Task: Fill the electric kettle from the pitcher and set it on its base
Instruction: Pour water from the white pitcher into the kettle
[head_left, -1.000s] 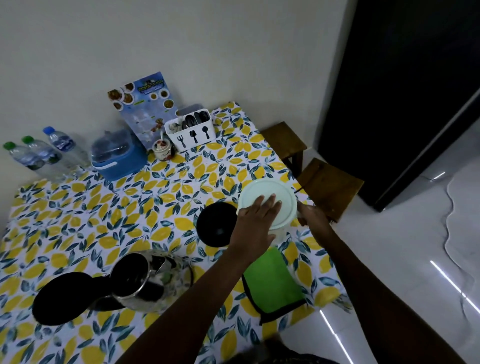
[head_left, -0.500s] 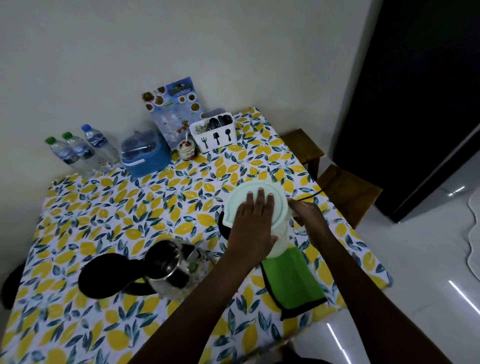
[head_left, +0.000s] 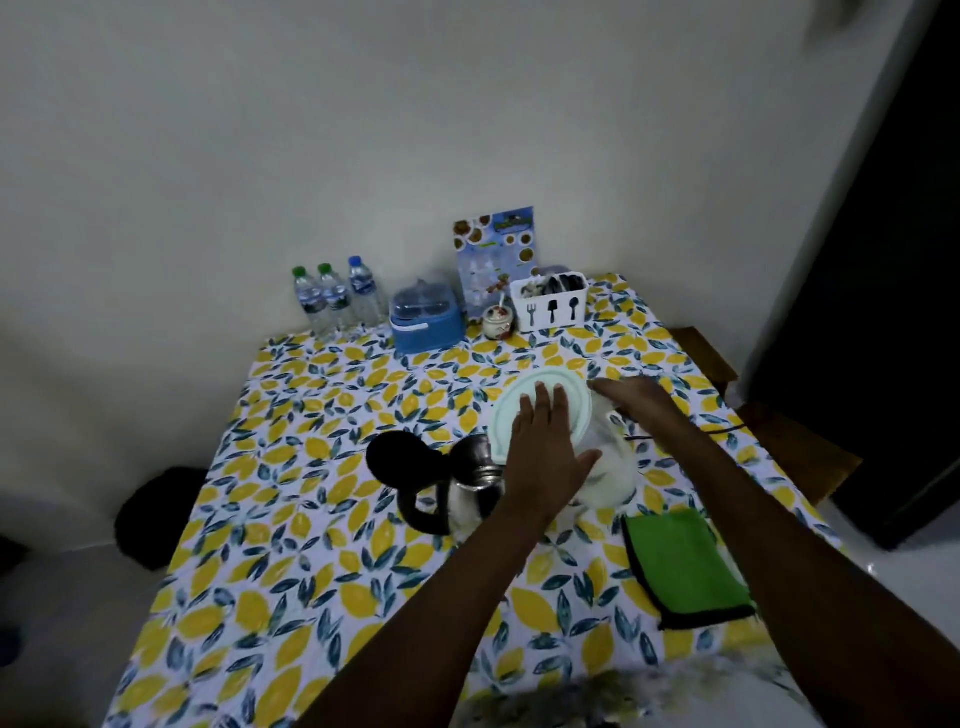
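The translucent pitcher (head_left: 609, 480) with a pale green lid (head_left: 522, 410) is off the table, tilted left, its lid edge over the mouth of the steel kettle (head_left: 470, 500). My left hand (head_left: 545, 449) lies flat on the lid, fingers spread, pressing it down. My right hand (head_left: 638, 397) holds the pitcher's far side; the grip is blurred. The kettle stands on the tablecloth with its black lid (head_left: 397, 458) flipped open to the left and its black handle toward me. The kettle's base is hidden behind the pitcher and my hands.
A green cloth (head_left: 681, 564) lies right of the kettle near the table's edge. Three water bottles (head_left: 335, 297), a blue container (head_left: 427, 318), a small jar (head_left: 497, 321) and a white cutlery holder (head_left: 550, 307) line the back wall. Wooden stools (head_left: 795, 449) stand right of the table.
Both hands have lifted the pitcher, carried it left from beside the green cloth to the kettle and tipped it over the kettle's mouth. The black base is now out of sight.
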